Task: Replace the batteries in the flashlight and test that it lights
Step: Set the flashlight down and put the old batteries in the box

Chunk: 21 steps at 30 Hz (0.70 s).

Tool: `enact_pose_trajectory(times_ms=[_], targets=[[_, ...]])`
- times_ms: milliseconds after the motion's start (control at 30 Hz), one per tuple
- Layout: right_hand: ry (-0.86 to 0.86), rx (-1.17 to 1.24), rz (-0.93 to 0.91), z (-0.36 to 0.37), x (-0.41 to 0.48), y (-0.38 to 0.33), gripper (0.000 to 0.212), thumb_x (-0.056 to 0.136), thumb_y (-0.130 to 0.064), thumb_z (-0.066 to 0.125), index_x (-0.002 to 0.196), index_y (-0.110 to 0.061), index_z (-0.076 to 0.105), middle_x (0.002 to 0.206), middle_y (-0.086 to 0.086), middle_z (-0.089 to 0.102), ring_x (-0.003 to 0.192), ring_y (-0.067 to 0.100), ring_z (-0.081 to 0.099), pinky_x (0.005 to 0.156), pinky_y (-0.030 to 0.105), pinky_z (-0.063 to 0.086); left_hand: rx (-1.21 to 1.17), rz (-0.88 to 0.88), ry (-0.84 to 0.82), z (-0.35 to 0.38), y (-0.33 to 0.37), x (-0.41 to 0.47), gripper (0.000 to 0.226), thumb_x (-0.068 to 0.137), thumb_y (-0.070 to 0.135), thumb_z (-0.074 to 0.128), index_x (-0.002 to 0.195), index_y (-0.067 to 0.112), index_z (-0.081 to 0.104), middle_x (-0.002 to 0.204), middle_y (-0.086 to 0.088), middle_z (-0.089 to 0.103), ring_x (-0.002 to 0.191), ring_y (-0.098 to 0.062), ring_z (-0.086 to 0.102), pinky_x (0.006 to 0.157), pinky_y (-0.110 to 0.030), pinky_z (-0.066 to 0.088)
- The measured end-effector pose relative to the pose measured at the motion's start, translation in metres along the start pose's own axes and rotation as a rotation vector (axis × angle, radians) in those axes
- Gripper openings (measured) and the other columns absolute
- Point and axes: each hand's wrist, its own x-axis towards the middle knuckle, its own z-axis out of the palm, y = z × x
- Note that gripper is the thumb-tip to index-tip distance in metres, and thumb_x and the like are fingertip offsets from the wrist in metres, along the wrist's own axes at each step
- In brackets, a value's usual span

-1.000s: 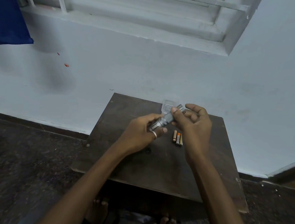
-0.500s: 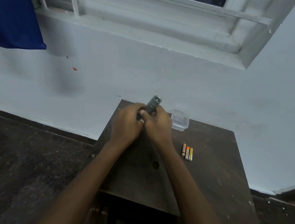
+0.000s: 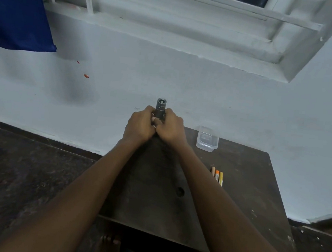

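Fingers of our left hand (image 3: 140,126) and right hand (image 3: 170,129) are curled tight together around the body of the small dark-grey metal cylinder flashlight (image 3: 160,109), both hands clamped on it, knuckles side by side and touching. Our right thumb lies across the barrel between the two fists. A thin ring shows on a left finger, just where the hands meet. Flashlight stands nearly upright, sticking out above our fingers; its round end faces up toward the camera, with a pale centre. We cannot tell if that end is the lens or the tail cap, and cannot tell if it is lit.

Below our fingers sits the dark brown wooden table (image 3: 245,191), with a round dark spot on its top below our right wrist. Right of our fingers, near the table's far edge, is the small clear plastic rectangular box (image 3: 207,139), open top, contents unclear. Lower right of our fingers, well apart from the box, three small cylindrical batteries (image 3: 217,175) lie side by side, touching, one tan, one orange, one yellow.

Beyond our fingers is the pale blue-white painted wall (image 3: 184,83), a white window ledge (image 3: 168,36) higher up. Far upper left hangs a deep blue cloth (image 3: 19,14).
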Motion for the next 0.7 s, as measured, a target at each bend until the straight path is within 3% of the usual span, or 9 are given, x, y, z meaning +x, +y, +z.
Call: enact_pose_trajectory(times_ms=[133, 233, 300, 500, 700], targets=[[0.044, -0.025, 0.072, -0.019, -0.020, 0.006, 0.050, 0.090, -0.026, 0.070, 0.131, -0.003, 0.053, 0.123, 0.015, 0.066, 0.117, 0.029, 0.059, 0.090, 0.031, 0.043, 0.190, -0.119, 0.033, -0.010, 0.007, -0.017, 0.041, 0.082, 0.019, 0.063, 0.121, 0.012, 0.053, 0.117, -0.010, 0.060, 0.112, -0.033, 0.053, 0.083, -0.045, 0.051], [0.178, 0.034, 0.102, -0.045, -0.053, 0.022, 0.025, 0.088, -0.022, 0.072, 0.109, -0.008, 0.069, 0.101, 0.004, 0.071, 0.102, 0.020, 0.066, 0.077, 0.017, 0.041, 0.190, -0.121, 0.165, -0.010, 0.021, -0.052, 0.027, 0.083, 0.014, 0.062, 0.110, 0.012, 0.056, 0.109, -0.009, 0.060, 0.103, -0.032, 0.053, 0.077, -0.041, 0.048], [0.231, 0.037, 0.157, -0.067, -0.078, 0.036, 0.011, 0.087, -0.020, 0.071, 0.092, -0.011, 0.073, 0.087, -0.001, 0.070, 0.092, 0.017, 0.067, 0.071, 0.018, 0.040, 0.099, -0.043, 0.192, -0.001, 0.037, -0.075, 0.021, 0.082, 0.013, 0.063, 0.103, 0.014, 0.061, 0.101, -0.006, 0.064, 0.096, -0.028, 0.058, 0.076, -0.038, 0.049], [0.273, -0.178, 0.335, -0.124, -0.130, 0.078, 0.024, 0.088, -0.031, 0.069, 0.071, -0.013, 0.070, 0.070, -0.002, 0.068, 0.079, 0.020, 0.067, 0.068, 0.026, 0.044, -0.085, 0.021, -0.123, 0.047, 0.096, -0.104, 0.009, 0.085, 0.027, 0.068, 0.091, 0.021, 0.070, 0.086, 0.003, 0.072, 0.085, -0.016, 0.066, 0.074, -0.029, 0.051], [0.144, -0.258, 0.419, -0.117, -0.139, 0.099, 0.037, 0.086, -0.041, 0.060, 0.072, -0.008, 0.066, 0.075, 0.011, 0.068, 0.078, 0.032, 0.066, 0.061, 0.028, 0.040, 0.008, -0.065, -0.281, 0.079, 0.126, -0.107, 0.014, 0.085, 0.023, 0.065, 0.095, 0.017, 0.073, 0.106, -0.007, 0.073, 0.103, -0.026, 0.065, 0.086, -0.033, 0.051]])
